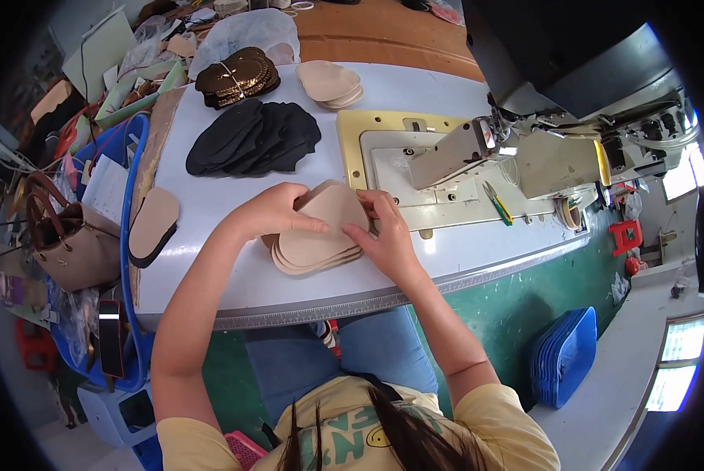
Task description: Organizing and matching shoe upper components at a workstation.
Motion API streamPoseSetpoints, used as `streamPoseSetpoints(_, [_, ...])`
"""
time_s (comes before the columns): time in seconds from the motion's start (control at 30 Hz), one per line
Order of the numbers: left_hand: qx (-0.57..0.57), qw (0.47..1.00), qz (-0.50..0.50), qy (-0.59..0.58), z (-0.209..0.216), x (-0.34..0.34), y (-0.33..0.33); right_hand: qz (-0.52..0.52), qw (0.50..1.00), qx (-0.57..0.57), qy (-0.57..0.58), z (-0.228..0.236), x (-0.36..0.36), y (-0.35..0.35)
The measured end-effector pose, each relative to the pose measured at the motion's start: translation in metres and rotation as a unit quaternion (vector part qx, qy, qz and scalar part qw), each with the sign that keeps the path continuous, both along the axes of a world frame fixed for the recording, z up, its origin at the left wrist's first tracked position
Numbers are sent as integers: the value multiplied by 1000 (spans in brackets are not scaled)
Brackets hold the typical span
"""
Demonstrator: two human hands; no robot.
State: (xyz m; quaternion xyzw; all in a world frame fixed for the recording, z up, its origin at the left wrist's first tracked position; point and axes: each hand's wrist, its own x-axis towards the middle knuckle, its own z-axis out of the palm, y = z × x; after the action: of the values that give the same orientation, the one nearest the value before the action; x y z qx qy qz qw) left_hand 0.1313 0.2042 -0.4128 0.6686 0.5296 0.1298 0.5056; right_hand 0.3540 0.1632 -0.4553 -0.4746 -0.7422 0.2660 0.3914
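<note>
Near the front of the white table lies a stack of beige insole-shaped pieces (320,239), its layers fanned slightly at the near edge. My left hand (277,212) grips its left side, thumb flat across the top piece. On the right side, my right hand (387,239) closes on the same stack, with its thumb on top and fingers curled over the far right edge. Beyond my hands is a spread pile of black insole-shaped pieces (254,141). At the left table edge, one beige piece (155,220) rests partly over a black one.
A sewing machine (454,157) stands on the right, with snips (499,206) beside it. Tied bronze pieces (238,77) and a smaller beige stack (330,84) sit farther back. A blue bin (136,180) and a handbag (81,239) adjoin the left edge; blue baskets (564,357) stand on the floor.
</note>
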Motion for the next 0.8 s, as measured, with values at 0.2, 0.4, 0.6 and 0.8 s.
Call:
streamPoseSetpoints(0.2, [135,990,-2,42,22,8,-49,25,996,-67,57,12,1,-12])
streamPoseSetpoints(0.4, [471,881,31,35,6,17,-91,63,992,7,106,4,6,-38])
streamPoseSetpoints(0.6, [348,931,88,-57,-29,8,-97,55,990,-72,111,-1,-3,-40])
streamPoseSetpoints(0.8, [353,921,125,-108,-34,18,-85,71,995,-16,73,6,-13,-33])
